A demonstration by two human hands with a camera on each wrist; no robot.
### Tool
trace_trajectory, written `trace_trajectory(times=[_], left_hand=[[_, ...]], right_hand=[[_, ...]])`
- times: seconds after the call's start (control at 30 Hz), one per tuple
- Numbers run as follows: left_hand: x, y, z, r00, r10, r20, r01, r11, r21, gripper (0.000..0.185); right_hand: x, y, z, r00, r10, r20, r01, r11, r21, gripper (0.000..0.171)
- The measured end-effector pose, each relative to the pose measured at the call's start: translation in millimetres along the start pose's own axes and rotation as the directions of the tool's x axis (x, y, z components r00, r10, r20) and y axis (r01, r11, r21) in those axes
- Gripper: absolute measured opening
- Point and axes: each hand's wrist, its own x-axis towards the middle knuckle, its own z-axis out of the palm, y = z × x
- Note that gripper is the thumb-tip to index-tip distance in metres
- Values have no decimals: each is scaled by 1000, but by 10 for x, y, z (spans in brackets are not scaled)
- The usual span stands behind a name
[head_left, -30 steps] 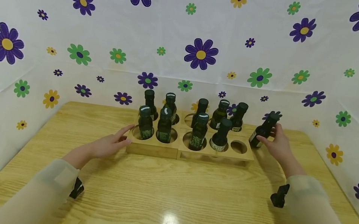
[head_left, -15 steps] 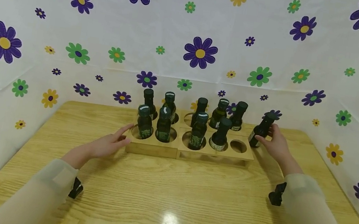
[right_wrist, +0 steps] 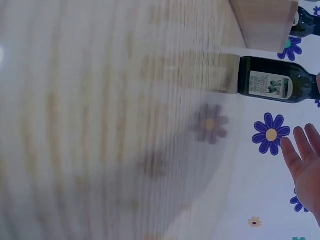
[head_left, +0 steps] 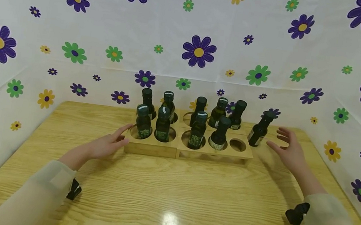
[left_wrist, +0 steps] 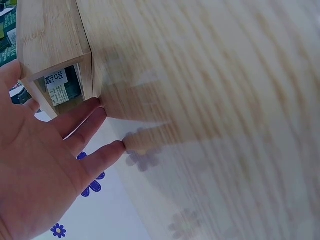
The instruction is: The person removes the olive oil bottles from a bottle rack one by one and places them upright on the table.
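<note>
Near the tabletop's far right corner, the right hand [head_left: 288,148] has let go, fingers spread, leaving the bottle [head_left: 259,130] standing beside the rack [head_left: 182,151], which the flat left hand [head_left: 108,144] touches.

This looks like a staged recording booth rather than a lived-in room. A white cloth backdrop printed with purple, green and yellow flowers [head_left: 199,50] fills the upper half of the frame and wraps down both the left and right edges, closing in a light wood-grain table [head_left: 169,198] across the lower half. At centre stands a pale wooden rack with round holes [head_left: 182,149] holding dark green glass bottles with black caps [head_left: 197,130], with a glare spot low in the frame.
</note>
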Motion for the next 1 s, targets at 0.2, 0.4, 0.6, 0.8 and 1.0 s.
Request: trace_trajectory(times=[0.2,0.4,0.6,0.8,1.0], left_hand=[[-5,11,-7,1000,2,1,-2,1000,1,68],[-2,-3,-7,1000,1,-2,-1,1000,15,68],[-4,-4,-14,1000,5,2,-5,1000,13,68],[-9,-8,-22,1000,27,1,-27,1000,-2,68],[-6,-11,-21,1000,21,4,-21,1000,0,68]], right_hand=[[-104,-104,-20,999,-41,5,41,999,15,65],[-86,-240,132,995,-92,40,90,994,64,62],[76,-369,353,989,-122,78,113,987,119,63],[306,-445,517,988,-107,115,93,988,123,67],[505,-432,619,985,-47,163,28,992,119,74]])
